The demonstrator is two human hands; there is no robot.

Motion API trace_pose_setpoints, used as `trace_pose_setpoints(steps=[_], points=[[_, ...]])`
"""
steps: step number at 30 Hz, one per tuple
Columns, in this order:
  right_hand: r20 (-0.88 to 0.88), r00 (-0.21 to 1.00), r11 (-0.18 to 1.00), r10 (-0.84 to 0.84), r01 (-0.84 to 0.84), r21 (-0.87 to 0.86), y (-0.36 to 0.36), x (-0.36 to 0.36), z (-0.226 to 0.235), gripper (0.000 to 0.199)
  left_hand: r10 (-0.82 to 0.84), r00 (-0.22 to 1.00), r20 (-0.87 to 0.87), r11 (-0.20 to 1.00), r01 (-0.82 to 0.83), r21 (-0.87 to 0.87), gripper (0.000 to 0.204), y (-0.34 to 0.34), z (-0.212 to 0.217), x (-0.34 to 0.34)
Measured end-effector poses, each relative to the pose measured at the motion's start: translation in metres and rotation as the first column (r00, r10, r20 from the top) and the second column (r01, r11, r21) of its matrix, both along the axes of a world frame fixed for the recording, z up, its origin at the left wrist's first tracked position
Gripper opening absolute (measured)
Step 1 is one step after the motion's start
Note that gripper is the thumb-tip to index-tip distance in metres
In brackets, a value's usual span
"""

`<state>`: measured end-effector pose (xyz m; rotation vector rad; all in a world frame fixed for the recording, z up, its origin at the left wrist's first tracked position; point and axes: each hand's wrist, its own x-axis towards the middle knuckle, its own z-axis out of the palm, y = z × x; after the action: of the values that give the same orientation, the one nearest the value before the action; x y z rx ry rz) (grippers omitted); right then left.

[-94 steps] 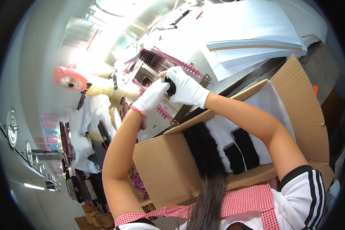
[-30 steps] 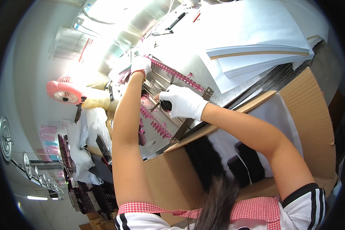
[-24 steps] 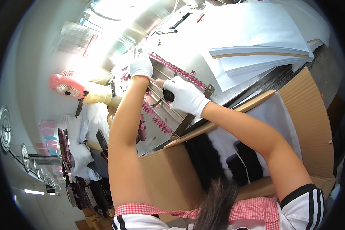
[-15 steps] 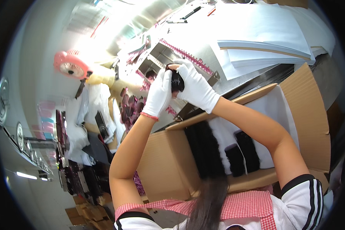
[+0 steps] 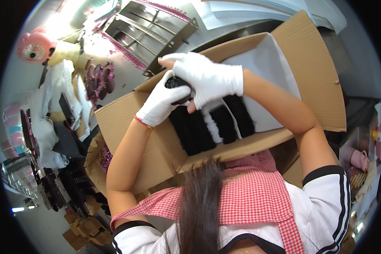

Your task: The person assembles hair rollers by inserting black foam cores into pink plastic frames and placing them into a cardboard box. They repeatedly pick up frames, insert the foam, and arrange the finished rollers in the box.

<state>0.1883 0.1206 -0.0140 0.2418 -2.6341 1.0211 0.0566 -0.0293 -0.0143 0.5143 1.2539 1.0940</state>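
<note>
One long lock of dark hair [image 5: 201,199], straight and smooth, hanging over a red-and-white checked cloth apron [image 5: 249,194]. One open carton [image 5: 311,76], brown corrugated board, flaps folded outward at its left and right ends. In it, toward the near left corner, black bundles [image 5: 194,131], oblong, soft and fuzzy-edged; a thin pale band runs along one. Toward the carton's right end, a smooth white liner [image 5: 273,74]. Above the carton's far left corner, one black bundle piece [image 5: 176,84], rounded and glossy, held between two hands in white knit gloves. Left hand [image 5: 158,101], red band at the wrist, closed round it with the thumb across its front; right hand [image 5: 203,80], bare at the tips of two digits, clasped over its far right side; the two hands are together on the piece. Beyond the carton's far edge, a grey metal table [image 5: 126,80]. On it, a rectangular metal frame [image 5: 171,44] with thin rods, edged by ruffled pink strips [image 5: 125,53]; left of the frame, a heap of plum-coloured ovals [image 5: 101,80]. Toward the table's far right, white sheets [image 5: 241,10], flat and stacked. Farther left, one rounded pink fan [image 5: 36,45], plastic, with a round grille.
</note>
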Motion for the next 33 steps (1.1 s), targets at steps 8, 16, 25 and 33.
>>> trace_pose_setpoints(steps=[8,16,25,33], points=[[0.09,0.959,0.948,-0.269,0.28,-0.152,0.028,0.008,-0.013,0.068,-0.557,0.46,-0.691,0.788,0.554,-0.267,0.059,0.025,-0.097,0.044],[-0.206,0.954,0.973,-0.216,0.229,0.041,0.038,-0.036,-0.025,0.047,-0.639,0.33,-0.694,0.725,0.559,-0.402,0.071,0.041,-0.136,0.066],[0.037,0.999,0.779,-0.036,0.005,0.627,0.062,-0.123,-0.029,0.046,-0.108,0.157,-0.982,0.973,0.219,-0.072,0.027,0.022,-0.157,0.105],[-0.221,0.972,0.83,0.083,0.055,0.555,0.073,-0.126,0.003,0.037,0.038,0.309,-0.95,0.984,0.155,0.09,0.026,0.009,-0.088,0.09]])
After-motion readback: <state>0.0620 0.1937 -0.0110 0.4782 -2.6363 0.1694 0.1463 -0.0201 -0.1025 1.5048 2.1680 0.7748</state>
